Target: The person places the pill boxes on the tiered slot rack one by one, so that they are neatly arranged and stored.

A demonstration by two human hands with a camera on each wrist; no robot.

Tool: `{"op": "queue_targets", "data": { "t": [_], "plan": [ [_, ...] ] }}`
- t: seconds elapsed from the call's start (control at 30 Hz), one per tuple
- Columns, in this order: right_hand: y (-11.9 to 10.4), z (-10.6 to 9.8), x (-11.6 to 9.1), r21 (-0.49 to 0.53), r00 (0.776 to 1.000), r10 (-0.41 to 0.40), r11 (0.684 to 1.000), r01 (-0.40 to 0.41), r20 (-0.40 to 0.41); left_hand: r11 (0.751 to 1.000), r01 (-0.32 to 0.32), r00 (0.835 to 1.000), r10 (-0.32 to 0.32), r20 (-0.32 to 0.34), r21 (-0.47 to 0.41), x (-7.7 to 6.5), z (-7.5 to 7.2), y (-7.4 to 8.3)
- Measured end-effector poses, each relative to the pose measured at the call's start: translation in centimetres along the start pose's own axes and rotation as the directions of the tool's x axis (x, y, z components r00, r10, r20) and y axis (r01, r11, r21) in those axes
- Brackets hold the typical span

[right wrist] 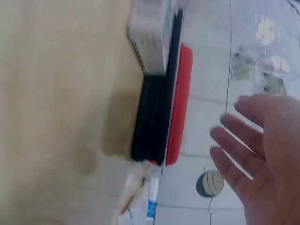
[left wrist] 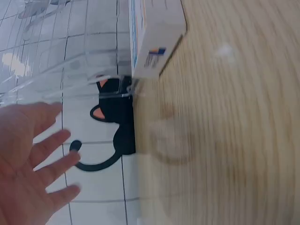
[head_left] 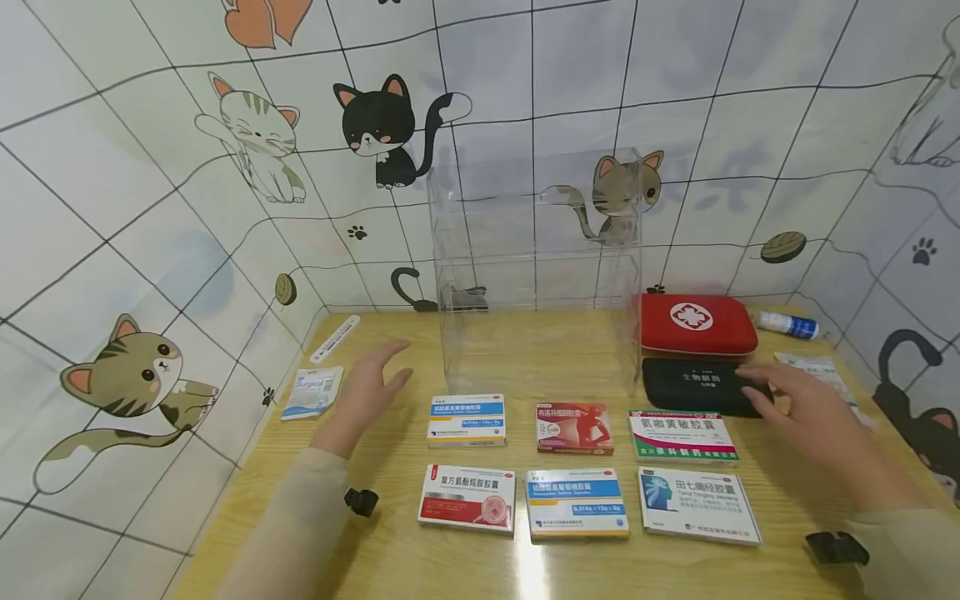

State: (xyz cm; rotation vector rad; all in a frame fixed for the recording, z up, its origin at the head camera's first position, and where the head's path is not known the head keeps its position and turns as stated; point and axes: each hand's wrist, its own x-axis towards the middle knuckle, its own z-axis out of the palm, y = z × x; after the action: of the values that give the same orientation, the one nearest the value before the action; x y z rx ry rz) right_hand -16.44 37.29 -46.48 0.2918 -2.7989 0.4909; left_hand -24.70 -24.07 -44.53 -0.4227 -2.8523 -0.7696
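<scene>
While neither of our hands grasps anything, we judge the step to be an approach, with no hold taken on anything. Our right hand, fingers spread and loose, hovers by the right end of the black case; the right wrist view shows it apart from the case. Our left hand, likewise unclenched and empty, hangs between the white-and-blue packet and the clear stand. Taking the case would, we think, call for lowering the right hand and bringing thumb and fingers together across that end. The case lies on the worktop, just in front of the red pouch and behind the green-and-magenta box: long, dark, round-ended, with white lettering, its right end partly hidden by our fingertips.
</scene>
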Motion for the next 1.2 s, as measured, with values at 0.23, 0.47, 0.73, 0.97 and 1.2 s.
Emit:
{"op": "queue_targets", "data": {
  "t": [0.23,0.47,0.73,0.97,1.2],
  "plan": [
    [-1.4,1.0,-1.5,0.114,0.974,0.031,0.992,-0.058,0.226,0.969,0.024,0.991,0.009,0.13,-0.247,1.8,1.8,1.7],
    [-1.3,1.8,-2.1,0.122,0.935,0.072,0.985,-0.122,0.347,0.947,0.058,0.985,-0.001,0.175,-0.317,2.9,2.4,2.3],
    [-0.9,1.8,-2.1,0.121,0.939,0.05,0.988,-0.097,0.34,0.939,0.078,0.984,-0.018,0.179,-0.334,3.3,2.9,2.1],
    [-0.6,1.8,-2.1,0.144,0.926,0.047,0.984,-0.108,0.375,0.935,0.077,0.983,-0.014,0.182,-0.347,3.6,3.0,2.0],
    [-1.1,1.7,-1.9,0.16,0.928,0.065,0.978,-0.132,0.367,0.94,0.082,0.984,-0.023,0.179,-0.331,3.5,3.2,1.7]
  ]
}}
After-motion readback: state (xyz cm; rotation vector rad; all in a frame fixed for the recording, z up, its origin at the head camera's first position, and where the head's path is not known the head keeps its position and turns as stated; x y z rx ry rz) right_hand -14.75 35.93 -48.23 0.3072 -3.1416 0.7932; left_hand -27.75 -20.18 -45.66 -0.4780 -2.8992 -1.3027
